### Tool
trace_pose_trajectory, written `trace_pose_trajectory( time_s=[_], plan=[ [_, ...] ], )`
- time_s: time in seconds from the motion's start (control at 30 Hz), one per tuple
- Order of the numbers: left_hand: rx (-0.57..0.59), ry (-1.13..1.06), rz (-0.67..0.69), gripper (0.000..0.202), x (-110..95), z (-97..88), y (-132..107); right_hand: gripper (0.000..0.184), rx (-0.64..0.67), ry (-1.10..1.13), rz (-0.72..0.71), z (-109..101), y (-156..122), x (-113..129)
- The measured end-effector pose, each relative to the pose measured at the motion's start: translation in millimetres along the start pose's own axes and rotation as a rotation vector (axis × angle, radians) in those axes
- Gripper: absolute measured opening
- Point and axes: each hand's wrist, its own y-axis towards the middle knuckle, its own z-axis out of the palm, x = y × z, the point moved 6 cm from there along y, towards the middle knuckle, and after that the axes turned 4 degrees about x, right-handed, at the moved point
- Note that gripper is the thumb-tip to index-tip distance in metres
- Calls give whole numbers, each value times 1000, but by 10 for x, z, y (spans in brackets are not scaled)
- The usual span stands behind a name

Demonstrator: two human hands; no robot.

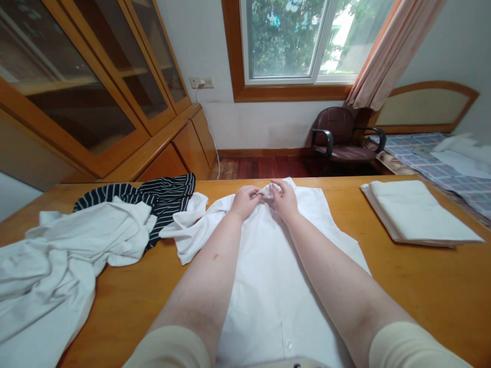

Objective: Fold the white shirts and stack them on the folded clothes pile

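A white button-up shirt (264, 286) lies spread over the wooden table, its collar end away from me and a button showing near my body. My left hand (245, 201) pinches the cloth at the left of the collar area. On the other side, my right hand (284, 201) has its fingers closed on the fabric by the collar. Both hands are close together, and the cloth between them is bunched up. One sleeve of the shirt lies crumpled to the left, while the right side lies flatter.
Left on the table (126, 312) are a crumpled white garment (76, 245) and a black-and-white striped garment (169, 194). A folded white stack of cloth (422, 212) sits at the right. Beyond the table stand a chair (337, 133), a bed (418, 153) and a glass-door cabinet (153, 138).
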Motion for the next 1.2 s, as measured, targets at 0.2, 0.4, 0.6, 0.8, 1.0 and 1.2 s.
trace_pose_trajectory(
  time_s=[0.2,0.4,0.6,0.8,1.0,1.2],
  plan=[
    [35,28,11,16,-45,10,-12,19,75,-193,-112,8,20,85],
    [24,162,-24,17,-29,14,-6,18,12,-222,-112,16,11,61],
    [-185,313,-98,23,-61,-150,-36,27,-113,-170,-103,-39,-6,15],
    [163,475,16,35,-185,150,-38,29,30,-247,16,49,-3,-71],
    [385,576,-116,61,-3,379,-84,33,215,-400,-7,198,-39,-27],
    [443,574,-166,62,72,410,-97,43,341,-530,33,285,-75,-10]
  ],
)
